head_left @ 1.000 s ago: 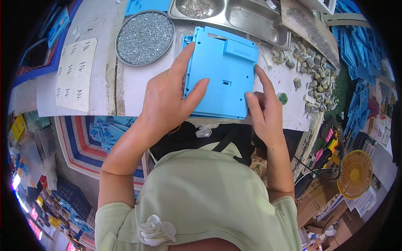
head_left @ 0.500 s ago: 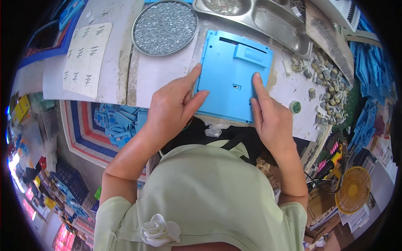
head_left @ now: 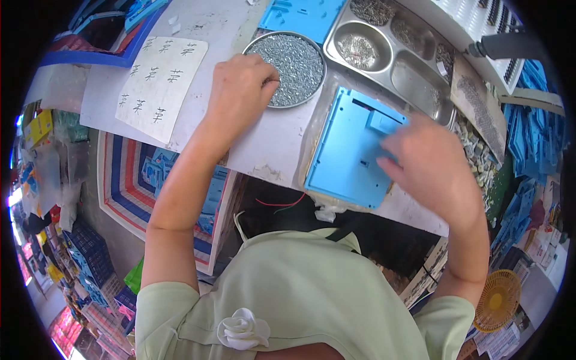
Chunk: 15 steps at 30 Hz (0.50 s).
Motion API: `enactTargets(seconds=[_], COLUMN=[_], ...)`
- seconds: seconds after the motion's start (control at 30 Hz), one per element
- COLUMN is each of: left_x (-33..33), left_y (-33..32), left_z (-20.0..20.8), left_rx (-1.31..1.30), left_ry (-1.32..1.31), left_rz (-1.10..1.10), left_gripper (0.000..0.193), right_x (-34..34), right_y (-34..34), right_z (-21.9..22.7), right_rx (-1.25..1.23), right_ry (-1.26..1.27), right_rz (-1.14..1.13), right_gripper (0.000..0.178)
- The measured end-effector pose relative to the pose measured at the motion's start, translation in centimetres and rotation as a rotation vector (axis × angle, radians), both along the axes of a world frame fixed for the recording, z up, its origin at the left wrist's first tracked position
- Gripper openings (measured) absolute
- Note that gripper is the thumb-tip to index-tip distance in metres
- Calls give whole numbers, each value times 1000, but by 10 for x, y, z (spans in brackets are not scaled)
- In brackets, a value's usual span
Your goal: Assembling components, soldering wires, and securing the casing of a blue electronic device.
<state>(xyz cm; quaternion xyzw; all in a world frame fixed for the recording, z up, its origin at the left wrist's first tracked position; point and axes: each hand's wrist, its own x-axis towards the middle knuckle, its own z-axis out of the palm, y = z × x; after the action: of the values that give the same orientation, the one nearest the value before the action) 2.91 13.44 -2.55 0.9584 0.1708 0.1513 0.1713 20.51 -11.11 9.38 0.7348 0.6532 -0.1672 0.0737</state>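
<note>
My left hand [head_left: 241, 90] is at the near left rim of a round metal tray [head_left: 324, 77] full of small silver metal pieces [head_left: 293, 65]. Its thumb and fingers are pinched together over the pieces; whatever they hold is hidden. A flat blue plastic panel [head_left: 345, 150], with a slot and a raised block near its far edge, lies on the table in front of me. Blurred by motion, my right hand [head_left: 429, 165] hovers at the panel's right side, and its grip cannot be made out.
Behind the panel stands a steel compartment tray [head_left: 384, 65] with small metal parts. A dark cylindrical tool [head_left: 504, 45] juts in at the far right. Another blue panel [head_left: 300, 15] lies beyond the round tray. Left are a handwritten sheet [head_left: 159, 90] and a striped bag [head_left: 123, 180] of blue parts.
My left hand has left the panel's left edge and reached into the round tray. My right hand has come off the panel and moved right. The whole view has shifted.
</note>
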Motion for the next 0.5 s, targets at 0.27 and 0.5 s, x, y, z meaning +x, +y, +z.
enactTargets(seconds=[0.27, 0.5], left_x=[13, 15], left_y=[-5, 4], left_z=[-8, -12], left_rx=[89, 147], left_ry=[-127, -96], left_rz=[47, 73], left_gripper=[8, 14], right_x=[12, 16], right_y=[146, 155], right_z=[-94, -97], right_rx=[360, 357], right_ry=[-155, -183], right_rz=[161, 194], right_gripper=[10, 10])
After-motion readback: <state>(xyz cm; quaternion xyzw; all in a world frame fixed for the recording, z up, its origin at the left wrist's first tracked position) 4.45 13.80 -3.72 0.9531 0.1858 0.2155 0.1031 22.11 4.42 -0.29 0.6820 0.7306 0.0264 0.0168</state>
